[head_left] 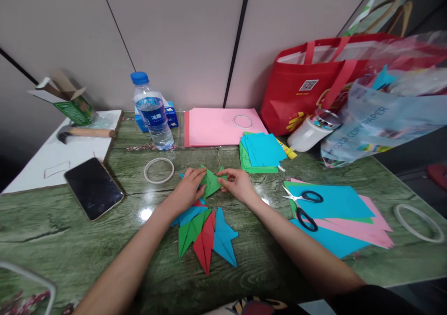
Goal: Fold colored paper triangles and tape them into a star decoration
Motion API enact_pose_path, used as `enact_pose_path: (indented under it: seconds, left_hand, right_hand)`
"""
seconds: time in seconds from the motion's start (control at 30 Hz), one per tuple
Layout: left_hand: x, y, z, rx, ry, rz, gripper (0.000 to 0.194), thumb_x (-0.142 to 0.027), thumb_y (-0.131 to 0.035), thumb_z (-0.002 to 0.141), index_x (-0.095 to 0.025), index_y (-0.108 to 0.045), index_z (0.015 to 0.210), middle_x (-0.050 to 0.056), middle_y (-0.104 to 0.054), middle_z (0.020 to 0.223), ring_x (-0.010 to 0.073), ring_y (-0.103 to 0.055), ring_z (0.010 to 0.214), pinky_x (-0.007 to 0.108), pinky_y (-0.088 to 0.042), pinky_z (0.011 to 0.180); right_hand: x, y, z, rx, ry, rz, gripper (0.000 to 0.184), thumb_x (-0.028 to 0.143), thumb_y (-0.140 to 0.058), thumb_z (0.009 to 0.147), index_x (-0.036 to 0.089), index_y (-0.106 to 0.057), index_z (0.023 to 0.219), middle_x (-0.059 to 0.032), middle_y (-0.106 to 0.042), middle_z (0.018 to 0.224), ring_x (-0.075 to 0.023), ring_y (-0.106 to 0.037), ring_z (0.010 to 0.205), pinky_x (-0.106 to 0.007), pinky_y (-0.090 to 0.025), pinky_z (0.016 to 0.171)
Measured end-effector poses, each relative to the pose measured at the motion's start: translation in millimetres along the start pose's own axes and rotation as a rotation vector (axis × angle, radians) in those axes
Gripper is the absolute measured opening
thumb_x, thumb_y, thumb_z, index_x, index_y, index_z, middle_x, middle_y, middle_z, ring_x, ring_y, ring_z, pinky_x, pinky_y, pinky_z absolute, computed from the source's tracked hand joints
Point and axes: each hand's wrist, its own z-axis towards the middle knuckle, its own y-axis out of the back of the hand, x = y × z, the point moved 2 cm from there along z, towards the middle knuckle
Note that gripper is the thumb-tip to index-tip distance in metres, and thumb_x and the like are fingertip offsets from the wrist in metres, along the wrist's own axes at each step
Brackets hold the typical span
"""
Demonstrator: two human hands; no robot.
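Observation:
A green folded paper piece stands between my two hands above the tabletop. My left hand presses its fingers against the left edge of that piece. With thumb and fingers together, my right hand pinches its right corner. Right below lie pointed folded pieces joined in a fan: a green one, a red one and a blue one. More blue and red folded paper shows partly under my left hand and wrist, where the rest of the fan is hidden.
Around my hands are a tape roll, a phone, a water bottle and cut paper squares. Scissors lie on coloured sheets at right. A red bag and a sickle sit farther back.

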Motion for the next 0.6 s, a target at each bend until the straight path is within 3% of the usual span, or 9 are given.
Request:
enact_pose_path:
  seconds: [0.3,0.6]
  left_hand:
    - [-4.8,2.3,0.8,0.006,0.0,0.021,0.032,-0.02,-0.047,0.088,-0.012,-0.053,0.118,0.012,-0.053,0.123,0.0249,-0.045,0.11,0.046,-0.045,0.096]
    - [-4.1,2.4,0.5,0.006,-0.009,0.029,0.031,-0.021,-0.048,0.088,-0.013,-0.052,0.118,0.011,-0.053,0.122,0.0251,-0.045,0.109,0.046,-0.045,0.095]
  right_hand:
    - [-1.0,-0.3,0.0,-0.026,-0.061,0.042,0.021,0.026,-0.062,0.069,0.014,-0.069,0.085,0.0027,-0.06,0.052,-0.0137,-0.061,0.043,-0.02,-0.044,0.041]
    - [-0.6,-2.3,-1.7,-0.04,-0.036,0.077,0.024,0.029,-0.062,0.067,0.014,-0.07,0.084,0.0017,-0.061,0.048,-0.0155,-0.063,0.044,-0.02,-0.043,0.039]
